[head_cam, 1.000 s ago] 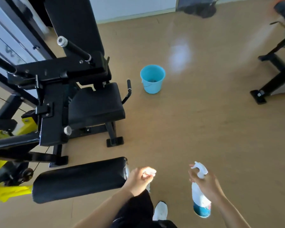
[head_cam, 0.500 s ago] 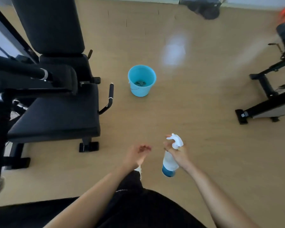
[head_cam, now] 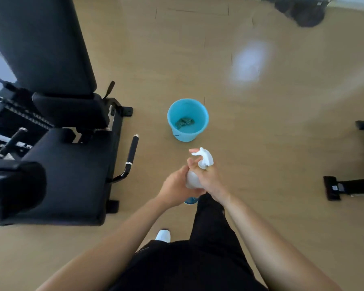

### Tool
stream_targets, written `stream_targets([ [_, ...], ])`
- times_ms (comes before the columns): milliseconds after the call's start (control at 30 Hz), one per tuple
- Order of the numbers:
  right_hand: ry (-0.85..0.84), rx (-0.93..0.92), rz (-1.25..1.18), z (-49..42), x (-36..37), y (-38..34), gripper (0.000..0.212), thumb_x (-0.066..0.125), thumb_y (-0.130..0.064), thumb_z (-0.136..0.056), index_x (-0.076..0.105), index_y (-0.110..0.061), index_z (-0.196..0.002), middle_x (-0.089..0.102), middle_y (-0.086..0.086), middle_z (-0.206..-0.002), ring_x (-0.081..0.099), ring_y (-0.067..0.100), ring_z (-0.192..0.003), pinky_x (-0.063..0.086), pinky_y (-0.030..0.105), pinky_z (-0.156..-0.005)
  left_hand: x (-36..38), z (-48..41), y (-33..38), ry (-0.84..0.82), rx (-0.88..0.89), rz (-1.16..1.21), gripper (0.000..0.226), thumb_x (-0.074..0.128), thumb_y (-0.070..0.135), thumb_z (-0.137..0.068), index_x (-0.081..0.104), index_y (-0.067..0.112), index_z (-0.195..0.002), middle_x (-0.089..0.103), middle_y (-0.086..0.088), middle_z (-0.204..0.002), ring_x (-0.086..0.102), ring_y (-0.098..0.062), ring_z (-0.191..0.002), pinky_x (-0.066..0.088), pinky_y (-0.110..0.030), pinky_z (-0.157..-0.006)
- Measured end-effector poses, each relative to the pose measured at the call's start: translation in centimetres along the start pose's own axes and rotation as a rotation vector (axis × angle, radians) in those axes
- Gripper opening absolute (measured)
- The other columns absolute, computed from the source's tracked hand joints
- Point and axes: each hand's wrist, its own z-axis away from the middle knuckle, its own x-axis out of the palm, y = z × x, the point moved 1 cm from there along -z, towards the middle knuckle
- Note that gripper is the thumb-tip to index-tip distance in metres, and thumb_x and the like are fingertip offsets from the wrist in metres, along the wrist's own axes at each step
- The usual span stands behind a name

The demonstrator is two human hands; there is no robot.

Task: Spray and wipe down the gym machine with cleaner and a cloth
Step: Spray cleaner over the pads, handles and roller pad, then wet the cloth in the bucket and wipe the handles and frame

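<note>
Now both hands, left hand (head_cam: 174, 189) and right hand (head_cam: 208, 179), closed around the spray bottle (head_cam: 194, 177), blue bucket (head_cam: 178, 134) just beyond.

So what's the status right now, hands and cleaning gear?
Right hand and left hand both gripping spray bottle. Cloth-like wad in blue bucket, untouched. Seat pad unobstructed.

Both hands (head_cam: 194, 183) clasped together
</note>
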Motion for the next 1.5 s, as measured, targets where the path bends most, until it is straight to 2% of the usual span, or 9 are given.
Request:
stream_targets([
  [233, -0.201, -0.004, 0.143, -19.6, -8.6, -0.1, 0.032, 0.079, -0.054, -0.075, 0.071, -0.043, -0.105, 0.070, -0.016, -0.094, 0.067, 0.012, -0.093, 0.056, 0.036, -0.090, -2.6, -17.8, 2.2, 0.099, -0.253, -0.017, 0.063, 0.083, 0.057, -0.057, 0.053, 0.039, -0.109, 0.067, 0.015, -0.098, 0.067, -0.011, -0.090, 0.058, -0.040, -0.082],
  [333, -0.293, -0.024, 0.261, -27.1, -10.1, -0.1, 0.016, 0.084, -0.044, -0.077, 0.069, -0.047, -0.083, 0.067, -0.026, -0.078, 0.062, 0.003, -0.075, 0.050, 0.027, -0.074, -3.9, -24.3, 1.8, 0.119, -0.330, -0.062, 0.068, 0.081, 0.061, -0.059, 0.051, 0.043, -0.116, 0.065, 0.018, -0.099, 0.066, -0.009, -0.090, 0.057, -0.036, -0.083],
  [567, -0.486, -0.095, 0.559, -41.0, -6.8, 6.6, 0.010, 0.076, -0.034, -0.091, 0.074, -0.027, -0.097, 0.064, -0.016, -0.084, 0.063, 0.010, -0.082, 0.052, 0.029, -0.078, -4.7, -36.5, -5.2, 0.120, -0.488, -0.092, 0.075, 0.081, 0.042, -0.076, 0.045, 0.033, -0.141, 0.063, 0.014, -0.109, 0.062, -0.016, -0.100, 0.051, -0.035, -0.088],
  [833, -0.558, -0.155, 0.735, -49.3, 0.0, 23.7, 0.013, 0.072, -0.024, -0.095, 0.080, -0.016, -0.102, 0.063, 0.002, -0.085, 0.055, 0.018, -0.077, 0.035, 0.027, -0.068, -0.1, -43.9, -20.8, 0.476, -0.719, 0.733, 0.033, 0.064, 0.000, -0.087, 0.069, 0.022, -0.111, 0.073, 0.007, -0.106, 0.071, -0.013, -0.095, 0.059, -0.032, -0.094],
  [933, -0.572, -0.093, 0.753, -51.0, 2.5, 30.1, 0.024, 0.074, -0.018, -0.090, 0.080, -0.015, -0.114, 0.071, 0.005, -0.098, 0.065, 0.023, -0.087, 0.038, 0.022, -0.075, 1.5, -44.8, -25.9, 0.571, -0.851, 1.101, 0.017, 0.065, 0.015, -0.088, 0.079, 0.017, -0.096, 0.078, -0.002, -0.101, 0.074, -0.020, -0.098, 0.059, -0.037, -0.098],
  [1033, -0.582, -0.085, 0.747, -52.3, 4.7, 34.7, 0.028, 0.075, -0.014, -0.087, 0.080, -0.014, -0.114, 0.075, 0.006, -0.100, 0.068, 0.023, -0.087, 0.048, 0.030, -0.076, 3.4, -46.7, -29.9, 0.516, -0.873, 1.131, 0.029, 0.077, 0.044, -0.086, 0.080, 0.018, -0.098, 0.077, -0.003, -0.104, 0.073, -0.015, -0.095, 0.060, -0.034, -0.096],
  [1167, -0.639, -0.029, 0.750, -54.1, 6.8, 38.4, 0.011, 0.077, -0.020, -0.089, 0.078, -0.014, -0.098, 0.062, -0.007, -0.078, 0.051, 0.013, -0.072, 0.037, 0.025, -0.067, 4.6, -50.3, -33.9, 0.585, -0.971, 1.038, 0.022, 0.074, 0.025, -0.083, 0.072, 0.014, -0.064, 0.072, -0.006, -0.077, 0.069, -0.020, -0.076, 0.059, -0.047, -0.096],
  [1300, -0.817, 0.145, 0.887, -55.9, 7.6, 40.0, 0.031, 0.072, -0.026, -0.091, 0.072, -0.030, -0.121, 0.063, -0.008, -0.079, 0.061, 0.024, -0.083, 0.049, 0.037, -0.078, 4.8, -52.6, -37.1, 0.546, -1.029, 0.951, 0.018, 0.067, 0.025, -0.071, 0.066, 0.011, -0.060, 0.065, -0.007, -0.071, 0.062, -0.023, -0.069, 0.059, -0.051, -0.094],
  [1500, -0.364, -0.141, 0.760, -58.8, 4.8, 37.7, 0.022, 0.063, -0.008, -0.091, 0.079, -0.010, -0.105, 0.074, -0.003, -0.079, 0.063, 0.013, -0.068, 0.052, 0.026, -0.075, 3.7, -55.4, -39.8, 0.463, -1.054, 0.842, 0.022, 0.070, 0.033, -0.073, 0.065, 0.011, -0.077, 0.054, 0.000, -0.066, 0.047, -0.019, -0.057, 0.046, -0.030, -0.072],
])
